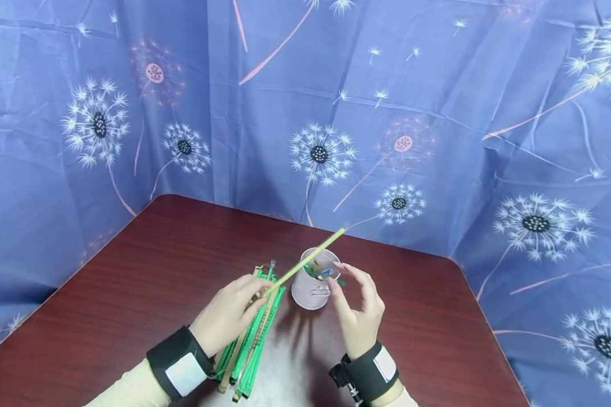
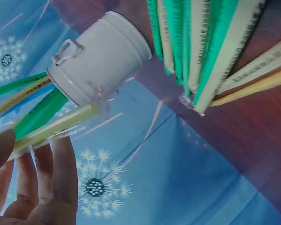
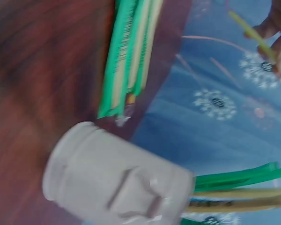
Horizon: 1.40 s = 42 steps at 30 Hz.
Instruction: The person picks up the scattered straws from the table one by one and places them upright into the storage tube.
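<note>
My left hand (image 1: pixel 232 310) pinches a yellow straw (image 1: pixel 305 261) in a clear wrapper between thumb and fingers. The straw slants up and right, its far end passing over the rim of a pale cup (image 1: pixel 308 291). Several green, tan and blue wrapped sticks (image 2: pixel 42 108) stand in the cup. On the cup's right side is my right hand (image 1: pixel 360 316), thumb and forefinger apart close to the rim with nothing held between them. Beneath the left hand lies a bundle of green and tan wrapped sticks (image 1: pixel 254 339), with print along them.
The dark red-brown table (image 1: pixel 193 243) carries the cup and the bundle. Blue cloth with a dandelion print (image 1: pixel 265 141) hangs around its back and sides. Both wrists wear black bands (image 1: pixel 179 362).
</note>
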{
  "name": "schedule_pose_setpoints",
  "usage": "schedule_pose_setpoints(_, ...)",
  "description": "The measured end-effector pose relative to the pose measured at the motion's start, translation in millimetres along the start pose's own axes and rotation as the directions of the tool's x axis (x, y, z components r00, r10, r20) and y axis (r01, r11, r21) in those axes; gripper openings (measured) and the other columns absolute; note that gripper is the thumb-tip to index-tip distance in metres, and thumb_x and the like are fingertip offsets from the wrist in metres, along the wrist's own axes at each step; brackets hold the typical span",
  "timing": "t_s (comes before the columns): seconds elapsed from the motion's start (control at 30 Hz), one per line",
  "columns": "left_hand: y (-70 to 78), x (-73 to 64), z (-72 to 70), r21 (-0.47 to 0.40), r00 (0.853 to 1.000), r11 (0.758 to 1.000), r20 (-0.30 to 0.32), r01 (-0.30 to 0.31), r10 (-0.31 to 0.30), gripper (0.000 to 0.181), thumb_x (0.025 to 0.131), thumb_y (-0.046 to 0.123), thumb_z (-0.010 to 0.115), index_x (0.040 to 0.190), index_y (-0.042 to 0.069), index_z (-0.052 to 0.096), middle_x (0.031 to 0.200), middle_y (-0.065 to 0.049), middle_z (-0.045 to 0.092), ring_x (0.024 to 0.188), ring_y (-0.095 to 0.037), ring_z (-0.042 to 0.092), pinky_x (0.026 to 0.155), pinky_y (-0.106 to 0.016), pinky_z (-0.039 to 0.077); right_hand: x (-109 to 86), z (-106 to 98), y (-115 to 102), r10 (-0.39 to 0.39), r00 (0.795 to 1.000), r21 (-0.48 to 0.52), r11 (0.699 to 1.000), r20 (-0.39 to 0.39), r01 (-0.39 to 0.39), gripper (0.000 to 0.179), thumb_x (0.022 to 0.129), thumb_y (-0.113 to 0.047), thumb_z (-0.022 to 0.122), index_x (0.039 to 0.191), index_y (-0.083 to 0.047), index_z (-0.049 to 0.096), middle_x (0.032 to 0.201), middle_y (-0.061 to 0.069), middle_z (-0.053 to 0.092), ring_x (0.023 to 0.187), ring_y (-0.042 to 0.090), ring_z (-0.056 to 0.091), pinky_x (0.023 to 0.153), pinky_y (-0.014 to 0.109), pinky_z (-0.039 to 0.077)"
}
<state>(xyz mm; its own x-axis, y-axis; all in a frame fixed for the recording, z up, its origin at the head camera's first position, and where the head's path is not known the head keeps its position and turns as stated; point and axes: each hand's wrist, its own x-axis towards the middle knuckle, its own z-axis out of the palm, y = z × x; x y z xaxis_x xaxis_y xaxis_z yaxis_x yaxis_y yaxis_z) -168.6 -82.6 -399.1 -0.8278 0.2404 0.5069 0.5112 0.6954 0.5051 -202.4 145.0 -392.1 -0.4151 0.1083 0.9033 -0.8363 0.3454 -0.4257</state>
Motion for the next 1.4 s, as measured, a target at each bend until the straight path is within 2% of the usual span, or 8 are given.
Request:
schedule_pose_setpoints(0.23,0.7,-1.6,0.1,0.043,0.980,0.980,-0.050,-0.192,0.194,0.026,0.087,0.006,0.071,0.113,0.009,0.074,0.100,0.002,0.068,0.087,-0.011,0.061,0.071,-0.032,0.054,8.6,6,-21,-0.007,1.000,0.083,0.996,-0.028,0.009,0.040,0.071,0.022,0.071,0.110,0.016,0.065,0.091,0.027,0.074,0.097,0.010,0.072,0.090,0.027,0.051)
schedule_pose_setpoints(0.6,-0.2,-1.0,0.7,0.064,0.959,0.966,-0.121,-0.251,0.257,0.022,0.090,0.012,0.070,0.111,0.013,0.076,0.096,0.006,0.066,0.087,-0.008,0.058,0.072,-0.031,0.053,13.3,7,-35,-0.026,0.997,0.229,0.973,-0.073,0.042,0.028,0.074,0.024,0.066,0.101,0.021,0.059,0.097,0.012,0.077,0.095,0.016,0.073,0.091,0.030,0.052)
schedule_pose_setpoints(0.7,-1.4,-1.2,0.6,0.076,0.968,0.974,-0.120,-0.212,0.220,0.024,0.087,0.012,0.073,0.110,0.015,0.076,0.095,0.007,0.067,0.084,-0.007,0.056,0.071,-0.031,0.051,14.5,6,-38,-0.024,0.997,0.268,0.962,-0.077,0.043,0.027,0.075,0.025,0.065,0.101,0.022,0.058,0.099,0.010,0.077,0.094,0.017,0.073,0.089,0.029,0.053)
schedule_pose_setpoints(0.87,-8.3,-2.9,0.7,0.119,0.996,0.990,-0.055,-0.069,0.076,0.029,0.084,0.010,0.075,0.113,0.010,0.074,0.100,-0.001,0.069,0.089,-0.015,0.062,0.076,-0.037,0.053,18.5,3,-40,-0.009,0.992,0.313,0.948,-0.126,0.048,0.024,0.077,0.024,0.064,0.100,0.023,0.057,0.100,0.008,0.077,0.095,0.019,0.074,0.086,0.028,0.054)
schedule_pose_setpoints(1.0,-19.1,-6.1,2.1,0.156,0.999,0.987,0.025,0.039,-0.043,0.036,0.085,0.010,0.074,0.120,0.000,0.070,0.105,-0.012,0.070,0.098,-0.028,0.066,0.085,-0.044,0.055,22.6,1,-40,0.005,0.986,0.405,0.912,-0.169,0.065,0.020,0.078,0.025,0.062,0.098,0.023,0.057,0.099,0.014,0.077,0.095,0.024,0.073,0.086,0.030,0.056)
schedule_pose_setpoints(1.17,-33.8,-12.6,4.0,0.214,0.970,0.968,0.173,0.130,-0.169,0.037,0.081,0.005,0.075,0.115,-0.007,0.069,0.101,-0.020,0.068,0.094,-0.036,0.067,0.084,-0.049,0.055,26.8,0,-35,-0.009,0.958,0.444,0.885,-0.287,0.142,0.020,0.076,0.028,0.061,0.095,0.021,0.058,0.097,0.023,0.074,0.092,0.030,0.073,0.086,0.036,0.056)
schedule_pose_setpoints(1.3,-45.5,-16.6,6.5,0.230,0.934,0.955,0.261,0.187,-0.245,0.034,0.076,0.001,0.078,0.108,-0.007,0.070,0.090,-0.018,0.065,0.085,-0.035,0.066,0.078,-0.051,0.056,31.8,-5,-27,0.007,0.929,0.347,0.929,-0.370,0.131,0.018,0.076,0.027,0.063,0.093,0.021,0.059,0.094,0.020,0.075,0.090,0.027,0.072,0.085,0.033,0.055)
schedule_pose_setpoints(1.4,-54.8,-20.3,8.5,0.230,0.922,0.951,0.277,0.209,-0.269,0.033,0.070,-0.001,0.080,0.102,-0.006,0.071,0.082,-0.013,0.062,0.078,-0.031,0.063,0.074,-0.050,0.055,35.6,-11,-20,0.036,0.921,0.243,0.968,-0.388,0.064,0.017,0.077,0.024,0.065,0.093,0.020,0.060,0.092,0.013,0.077,0.090,0.023,0.071,0.083,0.029,0.052)
